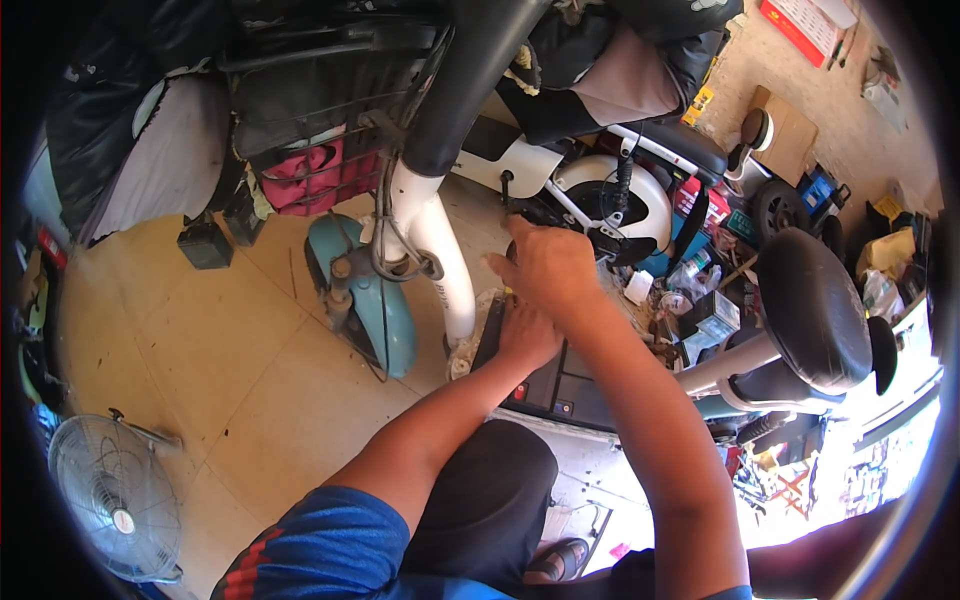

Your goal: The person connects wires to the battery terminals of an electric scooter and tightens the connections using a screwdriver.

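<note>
My right hand (553, 268) is closed, with its thumb toward the left, above the scooter's open deck. A bit of something dark shows beside its fingers, too hidden to name. Just below it, my left hand (530, 335) reaches over black box-shaped batteries (540, 385) set in the deck; its fingertips are mostly covered. Red and blue terminals show on the batteries' near side. Ahead on the left stands the scooter's white steering column (447, 265) with a black upper part, and a teal front fender (392, 320) sits beside it.
A wire basket (330, 150) with a pink cloth hangs ahead. On the right are the black scooter seat (812, 310) and a heap of loose parts and boxes. A white electric bike (610, 200) stands behind. The floor fan (115, 500) is at lower left; a small black battery (204, 244) lies on the tiles.
</note>
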`<control>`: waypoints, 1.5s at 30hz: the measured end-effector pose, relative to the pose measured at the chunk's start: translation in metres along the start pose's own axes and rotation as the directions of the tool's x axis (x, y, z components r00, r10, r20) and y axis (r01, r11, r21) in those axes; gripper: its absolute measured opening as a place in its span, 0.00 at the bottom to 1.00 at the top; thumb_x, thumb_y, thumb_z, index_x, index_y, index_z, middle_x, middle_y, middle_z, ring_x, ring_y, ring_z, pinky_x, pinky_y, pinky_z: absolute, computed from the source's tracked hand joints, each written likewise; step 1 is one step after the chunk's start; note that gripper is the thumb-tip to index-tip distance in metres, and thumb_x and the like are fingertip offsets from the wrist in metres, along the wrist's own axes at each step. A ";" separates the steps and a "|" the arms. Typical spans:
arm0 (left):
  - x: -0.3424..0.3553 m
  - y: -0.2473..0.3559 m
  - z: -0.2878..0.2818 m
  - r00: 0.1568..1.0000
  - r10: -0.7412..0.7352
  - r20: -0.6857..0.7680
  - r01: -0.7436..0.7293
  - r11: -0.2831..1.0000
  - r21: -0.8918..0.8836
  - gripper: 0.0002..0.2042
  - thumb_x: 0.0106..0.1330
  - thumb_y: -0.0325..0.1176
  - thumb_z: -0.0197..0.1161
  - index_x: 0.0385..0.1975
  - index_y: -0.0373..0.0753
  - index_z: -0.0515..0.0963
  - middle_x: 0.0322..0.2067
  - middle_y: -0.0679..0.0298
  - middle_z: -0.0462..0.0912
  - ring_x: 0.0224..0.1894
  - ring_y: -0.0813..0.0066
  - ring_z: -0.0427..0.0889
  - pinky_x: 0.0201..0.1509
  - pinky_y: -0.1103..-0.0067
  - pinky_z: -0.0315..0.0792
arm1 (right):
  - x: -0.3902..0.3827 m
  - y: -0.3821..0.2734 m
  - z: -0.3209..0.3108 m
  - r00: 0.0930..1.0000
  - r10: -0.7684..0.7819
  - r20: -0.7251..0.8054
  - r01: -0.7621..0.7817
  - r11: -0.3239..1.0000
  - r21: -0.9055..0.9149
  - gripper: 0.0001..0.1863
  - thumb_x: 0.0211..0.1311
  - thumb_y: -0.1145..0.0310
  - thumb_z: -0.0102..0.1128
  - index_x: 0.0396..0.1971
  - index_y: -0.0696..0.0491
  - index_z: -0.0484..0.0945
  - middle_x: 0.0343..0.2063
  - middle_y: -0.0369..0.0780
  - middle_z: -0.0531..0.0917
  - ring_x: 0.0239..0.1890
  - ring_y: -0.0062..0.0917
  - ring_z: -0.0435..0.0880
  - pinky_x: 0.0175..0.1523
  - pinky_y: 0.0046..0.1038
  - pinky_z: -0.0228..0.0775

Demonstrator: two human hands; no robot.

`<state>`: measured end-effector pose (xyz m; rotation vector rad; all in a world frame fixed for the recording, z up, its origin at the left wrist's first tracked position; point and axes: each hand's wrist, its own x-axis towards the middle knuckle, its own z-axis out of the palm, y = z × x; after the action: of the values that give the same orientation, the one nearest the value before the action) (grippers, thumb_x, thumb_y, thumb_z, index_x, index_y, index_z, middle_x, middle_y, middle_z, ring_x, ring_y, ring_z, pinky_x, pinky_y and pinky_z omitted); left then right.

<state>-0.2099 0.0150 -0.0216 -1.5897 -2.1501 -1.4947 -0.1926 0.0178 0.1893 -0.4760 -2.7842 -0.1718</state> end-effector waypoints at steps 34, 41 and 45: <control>0.008 0.009 -0.009 0.994 -0.042 0.104 0.042 0.999 0.004 0.27 0.74 0.46 0.59 0.68 0.38 0.76 0.65 0.46 0.79 0.70 0.43 0.73 0.72 0.48 0.63 | 0.002 0.017 0.029 0.986 -0.047 -0.161 0.069 0.989 0.130 0.23 0.66 0.51 0.70 0.51 0.53 0.81 0.31 0.42 0.91 0.35 0.42 0.91 0.41 0.42 0.82; 0.007 0.016 -0.011 0.998 -0.028 0.055 0.027 0.999 0.017 0.28 0.75 0.46 0.58 0.70 0.39 0.73 0.69 0.47 0.76 0.73 0.45 0.71 0.74 0.48 0.59 | -0.005 0.009 0.015 0.989 -0.027 -0.149 0.043 0.993 0.109 0.22 0.64 0.54 0.74 0.48 0.54 0.80 0.34 0.47 0.89 0.40 0.43 0.90 0.44 0.43 0.82; 0.007 0.019 -0.020 0.996 -0.087 0.028 0.088 0.994 -0.057 0.29 0.76 0.47 0.57 0.72 0.39 0.71 0.70 0.47 0.74 0.73 0.45 0.70 0.75 0.48 0.58 | -0.001 0.004 0.003 0.996 0.065 0.055 -0.070 0.992 0.105 0.25 0.64 0.56 0.71 0.56 0.53 0.81 0.34 0.45 0.90 0.38 0.45 0.90 0.45 0.43 0.82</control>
<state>-0.2074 0.0054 0.0049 -1.5595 -2.2379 -1.5842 -0.1908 0.0216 0.1863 -0.5541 -2.8051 0.0049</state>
